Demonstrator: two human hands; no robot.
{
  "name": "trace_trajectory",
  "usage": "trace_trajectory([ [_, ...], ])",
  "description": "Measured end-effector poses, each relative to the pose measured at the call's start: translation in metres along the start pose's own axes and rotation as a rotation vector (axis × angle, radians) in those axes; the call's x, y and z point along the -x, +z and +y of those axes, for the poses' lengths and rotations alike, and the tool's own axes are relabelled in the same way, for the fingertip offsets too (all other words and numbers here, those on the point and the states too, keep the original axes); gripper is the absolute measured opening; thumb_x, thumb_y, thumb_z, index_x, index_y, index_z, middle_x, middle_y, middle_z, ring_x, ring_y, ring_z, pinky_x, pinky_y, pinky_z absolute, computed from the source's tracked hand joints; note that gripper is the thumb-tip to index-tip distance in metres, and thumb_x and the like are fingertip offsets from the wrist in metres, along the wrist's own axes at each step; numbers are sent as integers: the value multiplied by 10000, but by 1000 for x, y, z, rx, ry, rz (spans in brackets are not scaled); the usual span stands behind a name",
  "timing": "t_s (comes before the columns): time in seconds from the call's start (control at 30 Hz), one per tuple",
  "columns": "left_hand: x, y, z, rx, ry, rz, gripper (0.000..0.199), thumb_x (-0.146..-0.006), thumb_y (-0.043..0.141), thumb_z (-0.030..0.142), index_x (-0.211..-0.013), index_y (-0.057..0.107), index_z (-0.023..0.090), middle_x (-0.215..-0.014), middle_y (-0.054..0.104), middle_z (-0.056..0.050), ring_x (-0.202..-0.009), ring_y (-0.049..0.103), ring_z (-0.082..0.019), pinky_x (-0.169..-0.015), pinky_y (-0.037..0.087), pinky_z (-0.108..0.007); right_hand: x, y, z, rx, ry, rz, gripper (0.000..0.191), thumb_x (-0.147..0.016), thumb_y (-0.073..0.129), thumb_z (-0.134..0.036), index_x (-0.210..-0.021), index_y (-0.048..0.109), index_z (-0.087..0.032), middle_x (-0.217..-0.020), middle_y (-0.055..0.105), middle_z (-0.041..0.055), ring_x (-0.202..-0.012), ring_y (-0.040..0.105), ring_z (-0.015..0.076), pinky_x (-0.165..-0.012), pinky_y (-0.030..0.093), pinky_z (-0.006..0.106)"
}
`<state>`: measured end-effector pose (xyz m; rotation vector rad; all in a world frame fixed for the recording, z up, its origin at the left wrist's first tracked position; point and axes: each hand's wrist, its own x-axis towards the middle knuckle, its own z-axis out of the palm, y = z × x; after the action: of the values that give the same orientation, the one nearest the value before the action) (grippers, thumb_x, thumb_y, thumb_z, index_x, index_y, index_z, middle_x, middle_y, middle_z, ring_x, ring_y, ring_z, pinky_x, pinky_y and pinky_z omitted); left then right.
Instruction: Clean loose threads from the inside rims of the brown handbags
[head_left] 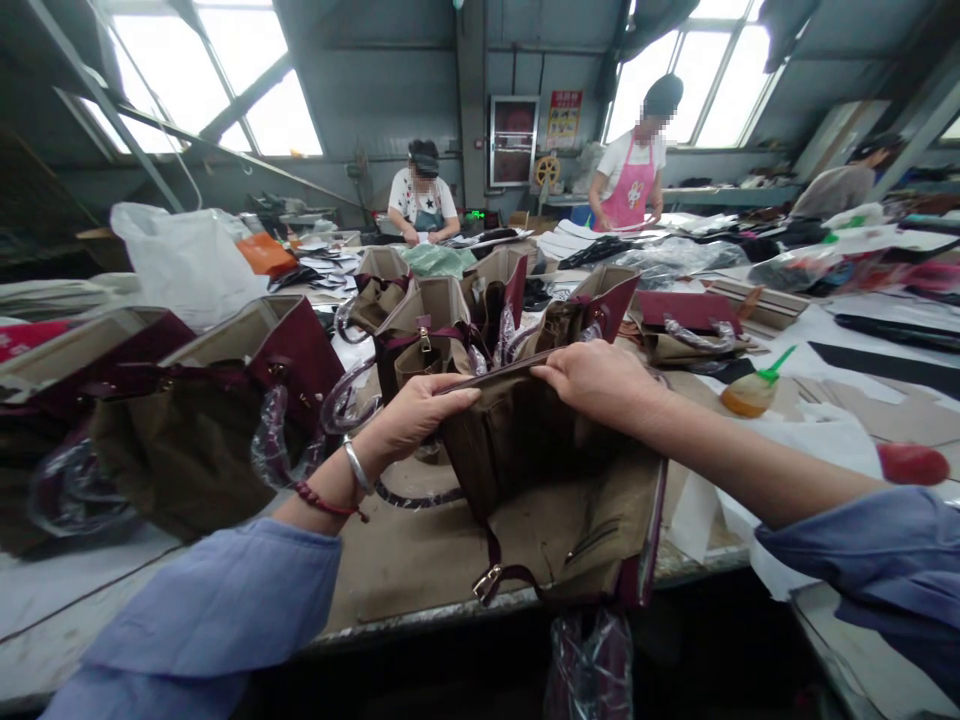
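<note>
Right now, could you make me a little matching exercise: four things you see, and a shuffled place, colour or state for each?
Things
1. Brown fabric
2. Silver bangle
3. Squeeze bottle
4. Apron

Descriptions
A. Amber, with a green tip
B. Pink, with a cartoon print
C. Edge gripped by left hand and right hand
D. Worn next to a red bracelet

Pairs: 1-C, 2-D, 3-A, 4-B

No text is legible; the marks on the poster [564,118] and green sign [476,215] are too small.
</note>
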<state>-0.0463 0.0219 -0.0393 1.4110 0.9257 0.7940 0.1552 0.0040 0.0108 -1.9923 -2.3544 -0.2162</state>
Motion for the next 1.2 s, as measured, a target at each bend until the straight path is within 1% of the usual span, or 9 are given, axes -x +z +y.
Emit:
trace_trajectory([
  [0.13, 1, 1, 2, -24, 2, 21, 310, -662, 631, 327, -901, 624, 130, -795, 619, -17, -670, 512, -95, -609, 366, -188, 0, -1, 0, -7, -3, -15, 364, -823, 359, -397, -812, 647, -175, -806, 646, 104, -756, 597, 244, -630, 446, 309],
  [0.23, 0, -1, 0, -29, 20, 8, 332, -662, 629, 338, -925, 618, 136, -814, 614, -20, -682, 509, -101, -618, 363, -199, 0, 0, 1, 3, -15, -18, 350, -821, 365, -395, -808, 645, -185, -796, 646, 99, -755, 598, 256, -617, 448, 321],
  [0.47, -1, -2, -2, -92, 64, 26, 323, -658, 620, 340, -911, 627, 139, -775, 613, -10, -671, 505, -103, -615, 350, -207, 4, 0, 4, 8, -53, -54, 354, -823, 367, -397, -785, 646, -182, -768, 643, 89, -736, 598, 234, -626, 438, 302],
  [0.63, 0, 0, 1, -69, 35, 20, 334, -649, 628, 345, -915, 624, 142, -774, 618, -8, -662, 514, -99, -611, 363, -200, 3, 0, 5, -15, -47, -52, 341, -822, 371, -388, -790, 644, -187, -780, 647, 86, -743, 597, 229, -635, 434, 300],
  [0.83, 2, 2, 4, -68, 11, 22, 384, -642, 626, 353, -946, 613, 119, -821, 630, -41, -696, 540, -131, -611, 392, -215, 0, 0, 4, -26, -30, -41, 344, -828, 363, -384, -828, 644, -184, -822, 644, 96, -780, 594, 232, -659, 436, 303],
  [1.07, 4, 2, 6, -49, 8, -23, 369, -666, 615, 342, -985, 608, 157, -910, 633, -32, -772, 547, -135, -693, 394, -225, 0, -2, 3, -13, -16, -35, 380, -833, 339, -392, -838, 648, -170, -806, 641, 120, -773, 594, 240, -658, 438, 317],
  [1.2, 4, 3, 7, -67, 10, -27, 383, -671, 609, 348, -996, 603, 144, -915, 632, -45, -770, 550, -147, -680, 396, -237, 0, -2, 2, -37, 9, -33, 376, -826, 352, -397, -874, 650, -172, -825, 644, 118, -779, 592, 235, -656, 440, 311],
])
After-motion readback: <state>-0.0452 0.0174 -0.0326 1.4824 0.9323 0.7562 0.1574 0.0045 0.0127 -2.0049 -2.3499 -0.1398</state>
